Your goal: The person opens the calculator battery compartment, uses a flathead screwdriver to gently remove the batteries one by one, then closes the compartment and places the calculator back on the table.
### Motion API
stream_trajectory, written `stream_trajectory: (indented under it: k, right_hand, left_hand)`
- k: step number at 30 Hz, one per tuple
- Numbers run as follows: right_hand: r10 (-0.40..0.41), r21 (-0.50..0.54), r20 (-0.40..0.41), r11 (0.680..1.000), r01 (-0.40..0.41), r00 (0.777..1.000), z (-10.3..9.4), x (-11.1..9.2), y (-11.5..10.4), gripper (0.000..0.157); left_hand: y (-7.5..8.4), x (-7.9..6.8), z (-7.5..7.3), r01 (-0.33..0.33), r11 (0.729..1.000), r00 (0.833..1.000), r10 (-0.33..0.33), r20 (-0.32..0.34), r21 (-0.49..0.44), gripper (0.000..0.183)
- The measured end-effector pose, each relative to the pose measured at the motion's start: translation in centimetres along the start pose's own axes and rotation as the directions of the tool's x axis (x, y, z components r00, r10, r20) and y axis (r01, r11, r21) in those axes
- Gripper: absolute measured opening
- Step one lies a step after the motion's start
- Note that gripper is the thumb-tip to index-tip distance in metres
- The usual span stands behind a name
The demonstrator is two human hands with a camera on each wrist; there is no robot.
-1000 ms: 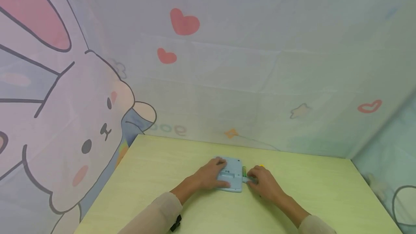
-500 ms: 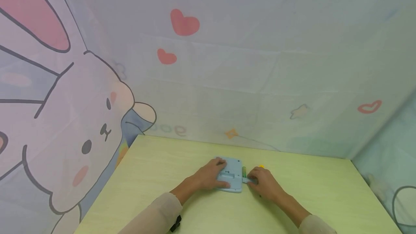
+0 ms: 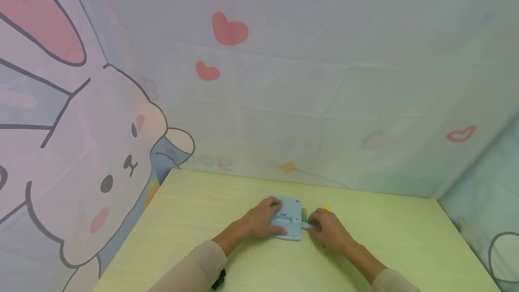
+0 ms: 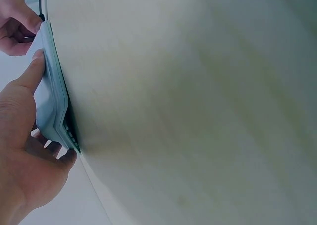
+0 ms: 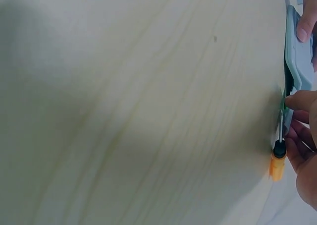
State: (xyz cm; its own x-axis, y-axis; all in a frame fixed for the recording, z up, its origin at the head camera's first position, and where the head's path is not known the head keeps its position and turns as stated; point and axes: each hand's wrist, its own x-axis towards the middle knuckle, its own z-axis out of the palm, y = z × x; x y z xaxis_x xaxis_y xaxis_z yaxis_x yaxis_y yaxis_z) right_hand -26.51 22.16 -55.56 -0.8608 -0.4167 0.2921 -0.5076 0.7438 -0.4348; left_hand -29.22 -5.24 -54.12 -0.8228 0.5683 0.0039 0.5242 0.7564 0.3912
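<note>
A light blue calculator (image 3: pixel 290 208) lies face down on the table, with an uncovered slot in its back; keys show at its underside in the left wrist view. My left hand (image 3: pixel 258 221) grips its left side, thumb near the front edge and fingers at the far side. Beside its right edge, my right hand (image 3: pixel 330 230) pinches a small light blue piece (image 3: pixel 306 225), which looks like a battery cover. A green battery (image 3: pixel 304 213) lies just beyond that piece. Near the right fingers is a screwdriver (image 5: pixel 278 166) with an orange handle and black collar.
The pale yellow-green table (image 3: pixel 365 256) reaches back to a printed cloth (image 3: pixel 292 102) with a rabbit and hearts. A small black object (image 3: pixel 219 279) sits beside the left sleeve. A dark looped cable shape (image 3: pixel 491 256) shows at the far right.
Both hands keep almost the same place and hold; the calculator and the small piece have not visibly moved. The view has shifted very slightly.
</note>
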Motion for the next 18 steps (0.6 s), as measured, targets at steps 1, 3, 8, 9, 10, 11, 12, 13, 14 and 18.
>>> stream_trajectory:
  k: [1,3,8,9,10,11,12,13,14,18]
  right_hand:
    - [-0.002,-0.004,-0.008,1.0,0.002,1.0,-0.06,-0.03,-0.06,0.017]
    - [-0.007,-0.017,-0.02,1.0,0.007,1.0,-0.27,-0.12,-0.24,0.018]
    - [-0.016,-0.024,-0.055,1.0,0.015,0.998,-0.66,-0.15,-0.53,0.02]
    - [-0.016,-0.022,-0.058,1.0,0.014,0.998,-0.71,-0.12,-0.55,0.02]
    - [-0.014,-0.019,-0.06,1.0,0.013,0.998,-0.74,-0.09,-0.58,0.02]
    - [-0.013,-0.018,-0.064,1.0,0.012,0.998,-0.77,-0.05,-0.62,0.02]
    - [-0.012,-0.018,-0.067,1.0,0.011,0.998,-0.78,-0.01,-0.66,0.02]
    - [-0.011,-0.017,-0.071,1.0,0.01,0.997,-0.78,0.04,-0.68,0.02]
    - [-0.012,-0.017,-0.076,1.0,0.01,0.997,-0.78,0.07,-0.73,0.02]
    - [-0.013,-0.003,-0.097,1.0,0.013,0.995,-0.72,0.13,-0.9,0.02]
  left_hand:
    - [0.01,-0.02,-0.01,0.0,1.0,1.0,0.0,-0.001,-0.001,0.09]
    - [0.02,-0.05,-0.05,0.0,1.0,1.0,0.0,-0.002,-0.002,0.09]
    - [0.04,-0.11,-0.11,-0.004,1.0,1.0,0.004,-0.002,-0.002,0.09]
    - [0.04,-0.11,-0.12,-0.005,1.0,1.0,0.005,-0.002,-0.004,0.09]
    - [0.04,-0.12,-0.13,-0.005,1.0,1.0,0.005,0.0,-0.005,0.09]
    - [0.05,-0.13,-0.14,-0.004,1.0,1.0,0.004,0.0,-0.007,0.09]
    - [0.04,-0.14,-0.14,-0.004,1.0,1.0,0.004,-0.001,-0.008,0.09]
    - [0.03,-0.13,-0.14,-0.003,1.0,1.0,0.003,-0.002,-0.007,0.09]
    - [0.01,-0.13,-0.13,-0.002,1.0,1.0,0.002,-0.002,-0.006,0.09]
    - [0.01,-0.12,-0.14,-0.004,1.0,1.0,0.004,-0.005,-0.004,0.09]
